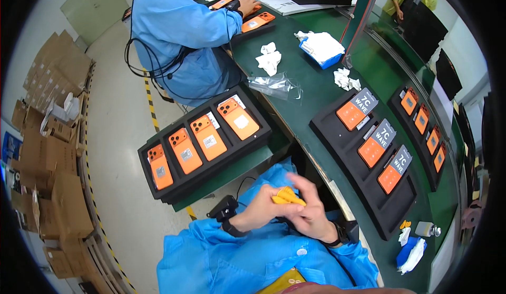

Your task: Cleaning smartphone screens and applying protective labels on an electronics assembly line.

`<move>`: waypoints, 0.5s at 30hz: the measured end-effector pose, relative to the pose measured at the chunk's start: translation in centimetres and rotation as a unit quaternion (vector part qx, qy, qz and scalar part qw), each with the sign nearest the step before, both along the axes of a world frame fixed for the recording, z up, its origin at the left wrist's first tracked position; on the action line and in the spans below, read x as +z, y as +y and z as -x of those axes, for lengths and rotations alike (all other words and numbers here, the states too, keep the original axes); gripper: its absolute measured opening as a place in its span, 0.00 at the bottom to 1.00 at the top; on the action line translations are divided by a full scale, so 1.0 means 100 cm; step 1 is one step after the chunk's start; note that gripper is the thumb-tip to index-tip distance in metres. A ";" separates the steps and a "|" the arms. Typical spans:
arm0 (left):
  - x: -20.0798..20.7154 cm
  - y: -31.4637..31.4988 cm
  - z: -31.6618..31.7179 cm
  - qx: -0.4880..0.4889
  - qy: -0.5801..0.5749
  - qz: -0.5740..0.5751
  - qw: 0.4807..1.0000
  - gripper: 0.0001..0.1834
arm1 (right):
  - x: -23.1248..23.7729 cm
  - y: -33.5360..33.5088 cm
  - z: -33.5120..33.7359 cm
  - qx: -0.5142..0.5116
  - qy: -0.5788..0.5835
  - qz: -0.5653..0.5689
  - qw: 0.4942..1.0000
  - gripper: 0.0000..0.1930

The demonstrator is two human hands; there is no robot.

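The grip of the left hand (262,208) is closed in a pinch on a small yellow finger cot (288,196), held close to the chest above the blue smock; the right hand (308,211) meets it from the other side, its fingers curled about the same yellow piece, with a few fingers blurred and raised above it. Both wrists wear dark bands. Far left, stacked cardboard boxes (50,152) line the floor. Next comes a black tray (203,174) on a lower green shelf, holding four orange phones (208,137) lying back-up in a row. Beyond it sits a co-worker in a blue smock (179,36), one hand on more orange phones at the far end of the green desk (311,91). On the desk lie three crumpled white wipes (269,58) and a clear plastic bag (271,85). To the right, a second black tray (342,141) carries three orange phones (373,151), each with a grey card. Further right, a third tray (406,120) holds four smaller orange items. Near the desk's lower right edge stand a small bottle (425,229) and a blue cloth (408,252).
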State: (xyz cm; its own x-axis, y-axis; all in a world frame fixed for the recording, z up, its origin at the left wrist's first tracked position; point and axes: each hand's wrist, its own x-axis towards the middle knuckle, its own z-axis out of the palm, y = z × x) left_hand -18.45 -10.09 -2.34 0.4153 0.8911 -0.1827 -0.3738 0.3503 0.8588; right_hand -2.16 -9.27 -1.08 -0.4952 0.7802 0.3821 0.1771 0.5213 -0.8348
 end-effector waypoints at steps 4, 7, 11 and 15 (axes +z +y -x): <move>0.000 0.003 0.015 0.008 -0.044 0.033 0.998 0.12 | 0.015 0.014 0.032 0.078 -0.085 0.005 0.993 0.33; -0.006 0.007 0.031 0.032 0.092 -0.162 0.982 0.15 | 0.006 0.026 0.055 0.094 -0.131 -0.038 0.986 0.39; -0.016 0.014 0.065 0.217 -0.200 0.062 0.953 0.15 | 0.002 0.044 0.070 0.101 -0.075 -0.003 0.992 0.41; -0.037 0.003 0.074 0.188 -0.093 -0.019 0.978 0.12 | -0.019 0.043 0.107 0.193 0.000 0.084 0.978 0.41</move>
State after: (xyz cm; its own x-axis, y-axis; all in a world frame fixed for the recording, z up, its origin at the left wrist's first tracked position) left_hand -25.85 -9.75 -6.02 0.0810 0.9917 -0.0995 -0.6205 0.1283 0.7736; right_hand -12.82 -4.93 -3.01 -0.7655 0.5863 0.2650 -0.0064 0.4050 -0.9143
